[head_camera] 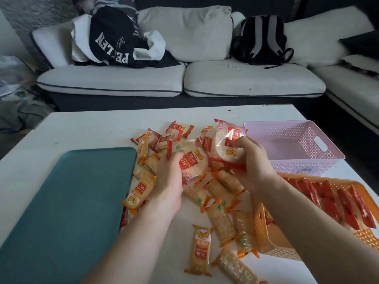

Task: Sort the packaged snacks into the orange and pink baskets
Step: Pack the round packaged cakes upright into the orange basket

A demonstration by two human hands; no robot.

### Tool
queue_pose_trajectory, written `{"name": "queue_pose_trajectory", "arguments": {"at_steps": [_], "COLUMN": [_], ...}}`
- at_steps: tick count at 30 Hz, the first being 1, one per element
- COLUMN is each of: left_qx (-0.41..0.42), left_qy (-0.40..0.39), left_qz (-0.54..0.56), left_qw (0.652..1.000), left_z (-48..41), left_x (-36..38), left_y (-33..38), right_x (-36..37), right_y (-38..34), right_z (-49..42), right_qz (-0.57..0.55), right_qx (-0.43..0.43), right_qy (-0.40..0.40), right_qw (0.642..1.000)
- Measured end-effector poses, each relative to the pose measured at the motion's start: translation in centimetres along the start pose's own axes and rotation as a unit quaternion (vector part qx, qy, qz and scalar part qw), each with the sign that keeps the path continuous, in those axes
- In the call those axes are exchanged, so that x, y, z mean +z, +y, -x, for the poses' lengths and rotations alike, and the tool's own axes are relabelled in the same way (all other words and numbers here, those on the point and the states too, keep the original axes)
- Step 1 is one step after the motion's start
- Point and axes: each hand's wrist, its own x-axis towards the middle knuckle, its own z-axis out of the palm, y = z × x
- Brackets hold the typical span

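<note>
I have both hands over the heap of snacks (219,189) in the middle of the white table (82,128). My left hand (170,175) grips a round cracker packet (192,160). Its fingers (178,155) are curled round the packet's left edge, and the packet's face tilts up towards me, just above the heap. My right hand (254,160) holds a second round packet (227,144), which is raised a little higher. The fingertips (235,143) are bent onto its lower right part, and most of the packet sticks out to the left of them. The two packets sit just beside each other, and I cannot tell whether they touch.

The pink basket (328,144) stands to the right of the raised packet, near the right hand. The orange basket (264,232) lies nearer to me under the right forearm, with red packets (328,197) lying in it. Long cracker packets lie loose on the table between my arms, one (201,249) lying apart from the heap, nearer to me. A teal tray (71,201) lies to the left, its right edge touching the heap.
</note>
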Motion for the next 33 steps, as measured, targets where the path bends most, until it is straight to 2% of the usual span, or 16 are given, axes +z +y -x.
{"name": "queue_pose_trajectory", "arguments": {"at_steps": [4,6,9,11,13,15,20,21,23,25,26,28,29,30,33], "left_qx": [0.029,0.049,0.071,0.084,0.077,0.072,0.098,0.087,0.038,-0.011,-0.013,0.006,0.012,0.01,-0.02], "left_qy": [-0.032,-0.049,-0.054,-0.048,-0.055,-0.065,0.067,0.075,0.032,-0.043,-0.079,-0.114,-0.118,-0.114,-0.065], "left_qz": [-0.021,-0.065,-0.093,-0.101,-0.093,-0.071,-0.02,-0.034,-0.031,0.008,0.01,-0.018,-0.026,-0.027,0.032], "left_qw": [0.999,0.996,0.992,0.99,0.991,0.993,0.993,0.993,0.998,0.999,0.997,0.993,0.993,0.993,0.997], "left_z": [0.1,0.5,1.0,1.2,1.1,0.8,-0.1,-0.1,0.4,1.4,1.7,1.9,1.9,1.7,0.6], "left_x": [-0.7,-0.8,-1.0,-1.5,-1.9,-2.5,-4.9,-5.1,-4.9,-4.1,-3.8,-3.7,-3.8,-4.1,-5.2], "left_y": [0.0,0.0,0.1,0.2,0.2,0.9,3.0,3.0,3.0,3.5,3.7,3.9,3.9,4.0,4.8], "right_x": [0.7,1.4,2.1,2.3,2.3,2.3,2.5,2.7,4.1,5.7,6.4,7.4,7.6,7.7,7.4], "right_y": [0.9,1.9,3.1,3.8,3.9,3.5,1.1,0.9,1.3,2.6,3.1,4.0,4.3,4.3,3.5], "right_z": [-0.3,-0.1,0.0,-0.3,-0.4,-0.7,-1.1,-0.8,0.2,1.1,1.3,1.5,1.6,1.5,0.7], "right_qz": [0.13,0.228,0.3,0.29,0.248,0.2,0.066,0.032,-0.019,0.035,0.098,0.246,0.311,0.338,0.253], "right_qx": [-0.083,-0.127,-0.181,-0.166,-0.116,-0.085,-0.106,-0.091,-0.058,-0.072,-0.107,-0.203,-0.221,-0.211,-0.104], "right_qy": [-0.014,-0.026,-0.044,-0.07,-0.089,-0.074,-0.016,-0.036,-0.089,-0.116,-0.12,-0.127,-0.129,-0.137,-0.173], "right_qw": [0.988,0.965,0.936,0.94,0.958,0.973,0.992,0.995,0.994,0.99,0.982,0.939,0.915,0.907,0.946]}}
